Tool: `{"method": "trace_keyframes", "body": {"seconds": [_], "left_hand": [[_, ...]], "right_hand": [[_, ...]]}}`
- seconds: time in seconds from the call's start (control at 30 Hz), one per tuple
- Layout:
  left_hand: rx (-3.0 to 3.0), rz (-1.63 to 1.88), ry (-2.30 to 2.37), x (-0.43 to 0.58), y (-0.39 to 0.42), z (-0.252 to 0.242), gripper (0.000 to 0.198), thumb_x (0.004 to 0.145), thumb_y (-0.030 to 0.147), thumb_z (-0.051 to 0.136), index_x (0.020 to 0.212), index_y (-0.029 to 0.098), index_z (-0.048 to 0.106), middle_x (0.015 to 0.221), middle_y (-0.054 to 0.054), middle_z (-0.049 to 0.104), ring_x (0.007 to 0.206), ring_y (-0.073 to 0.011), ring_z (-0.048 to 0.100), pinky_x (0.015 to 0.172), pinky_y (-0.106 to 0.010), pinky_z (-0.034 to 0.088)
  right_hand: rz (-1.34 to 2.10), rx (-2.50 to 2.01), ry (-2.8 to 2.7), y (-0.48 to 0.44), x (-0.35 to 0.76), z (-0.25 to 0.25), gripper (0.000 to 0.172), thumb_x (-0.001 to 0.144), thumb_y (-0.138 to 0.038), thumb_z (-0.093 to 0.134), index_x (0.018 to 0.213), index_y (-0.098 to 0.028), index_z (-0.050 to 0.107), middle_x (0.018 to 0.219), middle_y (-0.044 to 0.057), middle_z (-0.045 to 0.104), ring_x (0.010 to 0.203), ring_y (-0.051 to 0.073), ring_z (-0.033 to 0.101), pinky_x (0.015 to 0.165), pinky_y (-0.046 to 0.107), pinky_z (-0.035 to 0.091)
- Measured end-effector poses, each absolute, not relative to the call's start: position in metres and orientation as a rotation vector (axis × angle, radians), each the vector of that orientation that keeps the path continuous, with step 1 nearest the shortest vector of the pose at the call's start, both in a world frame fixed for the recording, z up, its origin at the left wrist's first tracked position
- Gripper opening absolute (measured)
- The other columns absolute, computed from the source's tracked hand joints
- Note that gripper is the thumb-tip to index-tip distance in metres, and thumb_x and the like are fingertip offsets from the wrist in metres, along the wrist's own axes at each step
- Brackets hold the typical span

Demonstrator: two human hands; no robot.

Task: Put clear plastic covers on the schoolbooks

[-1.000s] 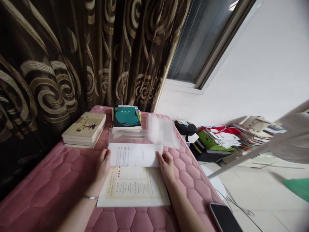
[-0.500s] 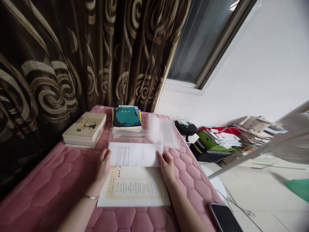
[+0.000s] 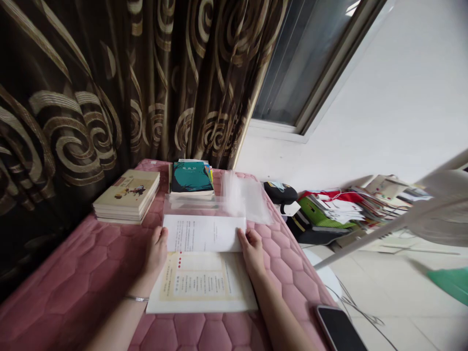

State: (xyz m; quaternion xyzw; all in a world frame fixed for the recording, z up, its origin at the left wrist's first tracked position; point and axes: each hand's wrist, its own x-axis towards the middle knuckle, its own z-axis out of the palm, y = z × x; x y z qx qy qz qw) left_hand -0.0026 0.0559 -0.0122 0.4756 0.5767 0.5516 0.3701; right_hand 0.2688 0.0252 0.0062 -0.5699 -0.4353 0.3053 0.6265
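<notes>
1. Laid on the pink quilted mattress (image 3: 109,263) as an open book (image 3: 204,265).
2. Cream on the near page (image 3: 197,303), yellow-framed, with dark print (image 3: 199,283) and red dots (image 3: 179,263); white on the far page (image 3: 212,234), also printed.
3. Clamped at the far page's side edges by left fingers (image 3: 161,235) and right fingers (image 3: 250,239).

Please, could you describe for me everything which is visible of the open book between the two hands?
The open book lies on the pink quilted surface. Its far part is a white, paper-like page with columns of dark print; the near part is cream with a yellowish frame, dark print and red dots. Clear plastic shows beyond its far edge. The left hand touches its left edge, the grip unclear; the right hand pinches the white page's right edge.
</notes>
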Motion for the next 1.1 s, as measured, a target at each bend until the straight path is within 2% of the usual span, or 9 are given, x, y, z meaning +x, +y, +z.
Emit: {"method": "trace_keyframes", "body": {"seconds": [0.43, 0.77, 1.1], "left_hand": [[1.252, 1.418, 1.55, -0.001, 0.054, -0.009, 0.039, 0.077, 0.062, 0.047, 0.07, 0.023, 0.049, 0.064, 0.0, 0.061, 0.06, -0.0183, 0.058, 0.053, -0.028, 0.045], [1.224, 1.452, 1.475, 0.001, 0.049, 0.002, 0.036, 0.076, 0.059, 0.05, 0.07, 0.023, 0.05, 0.066, -0.001, 0.063, 0.063, -0.0183, 0.06, 0.055, -0.027, 0.048], [1.184, 1.434, 1.479, 0.001, 0.049, 0.002, 0.034, 0.077, 0.057, 0.049, 0.07, 0.023, 0.049, 0.066, 0.0, 0.063, 0.062, -0.0183, 0.06, 0.054, -0.027, 0.048]], "right_hand": [[0.709, -1.274, -1.025, 0.025, 0.271, 0.004, 0.036, 0.075, -0.058, 0.066, 0.07, -0.023, 0.057, 0.068, -0.001, 0.055, 0.066, 0.018, 0.047, 0.061, 0.029, 0.04], [0.639, -1.34, -1.019, 0.028, 0.271, 0.001, 0.043, 0.073, -0.062, 0.064, 0.064, -0.022, 0.05, 0.062, -0.003, 0.048, 0.061, 0.015, 0.042, 0.057, 0.027, 0.037], [0.741, -1.265, -0.988, 0.025, 0.269, 0.005, 0.036, 0.073, -0.057, 0.067, 0.068, -0.023, 0.057, 0.066, -0.001, 0.055, 0.064, 0.018, 0.047, 0.06, 0.03, 0.04]]}}
